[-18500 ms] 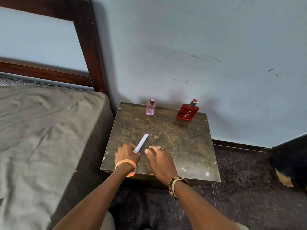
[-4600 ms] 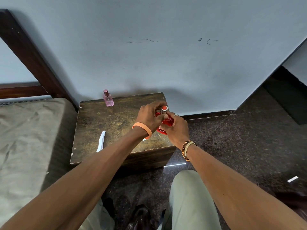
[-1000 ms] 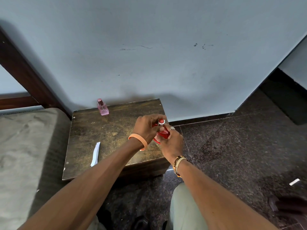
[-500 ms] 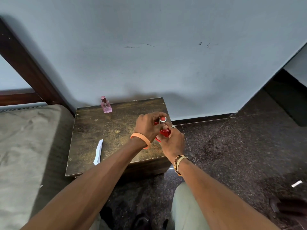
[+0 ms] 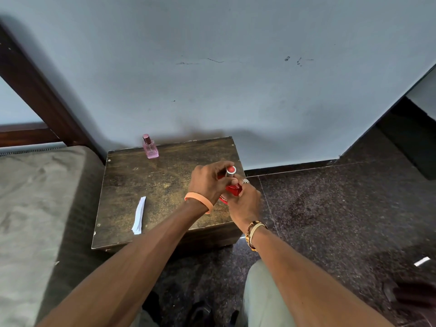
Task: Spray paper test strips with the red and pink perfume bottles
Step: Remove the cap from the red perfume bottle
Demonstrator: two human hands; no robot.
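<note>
- Head view: the left hand's [image 5: 207, 182] fingers curl round the cap [image 5: 230, 170] of the red bottle [image 5: 234, 189]. The right hand [image 5: 245, 201] grips its body above the worktop's [image 5: 165, 185] right edge.
- The strips [image 5: 139, 214] lie near the worktop's front left; the pink bottle [image 5: 150, 148] stands at its back edge.
- Best pull the cap straight off, holding the body steady and upright.

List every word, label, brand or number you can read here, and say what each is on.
No text can be read.
Red perfume bottle: front mostly covered by the left hand and right hand; no lettering shows.
Pink perfume bottle: any label is too small to read.
Paper strips: blank on the side showing.
Right wristband: markings too blurred to read.
</note>
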